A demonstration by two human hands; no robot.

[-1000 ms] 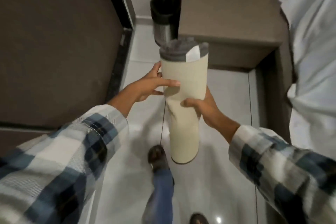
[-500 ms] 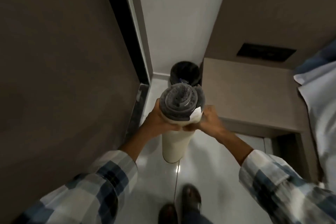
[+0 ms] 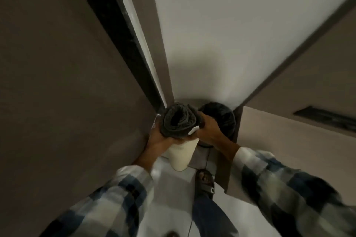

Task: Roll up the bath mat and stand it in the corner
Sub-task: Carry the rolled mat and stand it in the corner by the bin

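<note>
The rolled bath mat (image 3: 181,155) stands upright, cream backing outside, grey pile showing at its top end. It is close to the corner where the dark door frame meets the white wall. My left hand (image 3: 159,140) grips its upper left side. My right hand (image 3: 209,131) wraps the upper right side near a white label. Its lower end sits at or just above the pale floor; I cannot tell whether it touches.
A black bin (image 3: 221,119) stands just right of the mat against the white wall (image 3: 221,34). A brown cabinet (image 3: 289,150) is on the right, a brown door (image 3: 67,82) on the left. My sandalled foot (image 3: 205,181) is below the mat.
I have stepped closer to the corner. The mat has moved left and forward, from in front of the bin to beside it at the door frame. Both hands keep their grip.
</note>
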